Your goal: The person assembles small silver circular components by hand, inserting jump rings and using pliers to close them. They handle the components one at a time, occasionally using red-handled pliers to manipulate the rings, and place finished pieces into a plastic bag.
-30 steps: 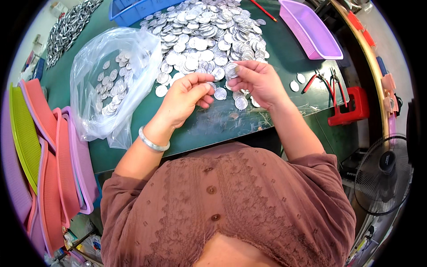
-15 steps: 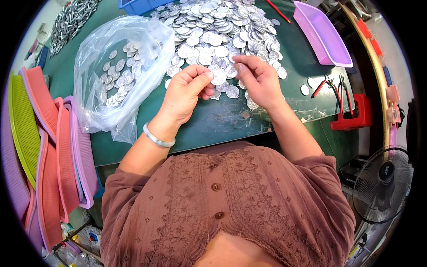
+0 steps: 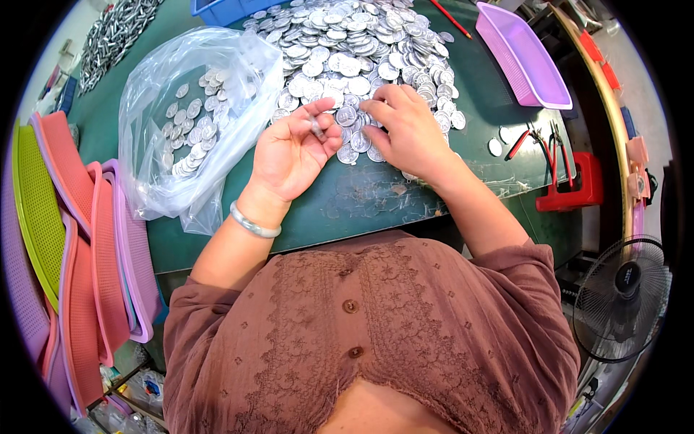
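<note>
My left hand, palm turned up, pinches one small silver medal seen nearly edge-on between thumb and fingers. To its right, my right hand reaches over the near edge of a big heap of silver round medals. Its thumb and fingers are apart, with the fingertips at the loose medals and nothing visible held. Some medals show a small loop at the rim. Left of my left hand lies a clear plastic bag with several of the same medals inside.
A purple basket stands at the right, near red-handled pliers and a red pencil. Stacked pink, green and purple baskets crowd the left edge. Metal pieces lie far left, beside a blue bin. A fan stands right.
My left hand has rolled palm-up, turning its medal from face-on to edge-on. My right hand has moved slightly left and turned palm-down over the medals.
</note>
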Available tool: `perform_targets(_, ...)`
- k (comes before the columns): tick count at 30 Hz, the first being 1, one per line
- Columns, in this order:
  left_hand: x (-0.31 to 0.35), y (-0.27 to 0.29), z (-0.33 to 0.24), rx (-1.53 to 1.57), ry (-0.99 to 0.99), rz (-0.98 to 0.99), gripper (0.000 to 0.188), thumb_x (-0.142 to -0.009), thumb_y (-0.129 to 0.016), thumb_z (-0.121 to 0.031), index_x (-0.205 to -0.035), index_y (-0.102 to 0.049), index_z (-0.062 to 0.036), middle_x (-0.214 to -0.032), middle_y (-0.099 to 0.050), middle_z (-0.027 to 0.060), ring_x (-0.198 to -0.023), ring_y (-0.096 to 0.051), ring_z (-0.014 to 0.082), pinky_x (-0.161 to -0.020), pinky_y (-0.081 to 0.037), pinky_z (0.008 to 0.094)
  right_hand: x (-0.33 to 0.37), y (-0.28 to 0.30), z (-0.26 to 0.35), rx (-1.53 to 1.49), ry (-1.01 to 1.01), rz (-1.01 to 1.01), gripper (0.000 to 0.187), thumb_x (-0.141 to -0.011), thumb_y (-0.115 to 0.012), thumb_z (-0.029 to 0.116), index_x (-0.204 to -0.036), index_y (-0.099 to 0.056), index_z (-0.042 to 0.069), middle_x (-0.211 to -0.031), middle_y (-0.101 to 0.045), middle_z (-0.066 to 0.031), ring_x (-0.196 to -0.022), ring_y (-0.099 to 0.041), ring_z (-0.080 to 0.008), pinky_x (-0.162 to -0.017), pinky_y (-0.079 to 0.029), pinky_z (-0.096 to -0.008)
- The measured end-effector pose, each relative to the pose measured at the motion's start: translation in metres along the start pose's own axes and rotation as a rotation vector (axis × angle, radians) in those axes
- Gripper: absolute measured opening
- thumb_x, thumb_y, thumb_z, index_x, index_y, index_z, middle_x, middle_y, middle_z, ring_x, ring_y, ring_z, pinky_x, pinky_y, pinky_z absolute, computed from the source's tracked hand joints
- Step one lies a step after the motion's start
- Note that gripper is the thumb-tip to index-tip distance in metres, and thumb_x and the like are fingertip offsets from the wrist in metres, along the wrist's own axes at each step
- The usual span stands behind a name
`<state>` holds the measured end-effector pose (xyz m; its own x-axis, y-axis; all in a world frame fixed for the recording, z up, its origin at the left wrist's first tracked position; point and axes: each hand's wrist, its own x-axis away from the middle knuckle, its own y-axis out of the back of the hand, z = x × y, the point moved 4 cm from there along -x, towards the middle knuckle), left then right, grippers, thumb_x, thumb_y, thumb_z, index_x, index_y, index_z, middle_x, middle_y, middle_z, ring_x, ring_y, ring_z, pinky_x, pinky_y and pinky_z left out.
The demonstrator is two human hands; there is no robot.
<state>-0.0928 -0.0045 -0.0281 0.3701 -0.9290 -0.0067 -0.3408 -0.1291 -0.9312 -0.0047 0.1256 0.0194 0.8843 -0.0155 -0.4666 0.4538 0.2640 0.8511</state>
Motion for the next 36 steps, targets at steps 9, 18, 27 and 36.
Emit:
perform_targets(9, 0.001, -0.009, -0.006, 0.061, -0.027, -0.095, 0.059, -0.087, -0.036, -0.047, -0.116, -0.04, 0.005, -0.107, -0.051, 0.0231, -0.098, -0.05, 0.0322, -0.084, -0.041, 0.039, -0.011, -0.018, 0.001, 0.032, -0.003, 0.038, 0.023, -0.066, -0.065, 0.017, -0.084, -0.06, 0.005, -0.086, -0.051, -0.0064, -0.087, -0.048, -0.0242, -0.074, -0.038, -0.0358)
perform_targets(18, 0.004, -0.018, -0.006, 0.076, -0.044, -0.08, 0.073, -0.086, -0.025, -0.055, -0.126, -0.029, 0.0063, -0.123, -0.037, 0.0294, -0.115, -0.037, 0.0407, -0.098, -0.03, 0.0454, -0.017, -0.021, 0.004, 0.027, -0.073, 0.079, 0.016, -0.063, -0.062, 0.013, -0.076, -0.058, 0.005, -0.082, -0.052, -0.0081, -0.085, -0.05, -0.0264, -0.071, -0.037, -0.0377)
perform_targets(27, 0.011, 0.0, -0.014, -0.354, -0.118, -0.486, 0.025, -0.085, -0.048, -0.018, -0.101, -0.052, 0.0005, -0.079, -0.054, 0.0035, -0.064, -0.049, 0.0098, -0.055, -0.041, 0.0215, -0.024, -0.027, 0.008, 0.008, -0.153, 0.15, 0.017, -0.064, -0.065, 0.013, -0.076, -0.057, 0.003, -0.077, -0.053, -0.0085, -0.081, -0.05, -0.027, -0.071, -0.038, -0.0372)
perform_targets(36, 0.009, -0.005, -0.007, -0.471, -0.083, -0.419, 0.013, -0.08, -0.058, -0.011, -0.09, -0.055, -0.0045, -0.071, -0.053, 0.001, -0.055, -0.047, 0.0075, -0.048, -0.037, 0.0202, -0.024, -0.017, -0.006, -0.949, -0.633, 0.252, 0.012, -0.071, -0.066, 0.007, -0.077, -0.059, -0.001, -0.071, -0.056, 0.0003, -0.063, -0.048, -0.006, -0.059, -0.039, -0.02)
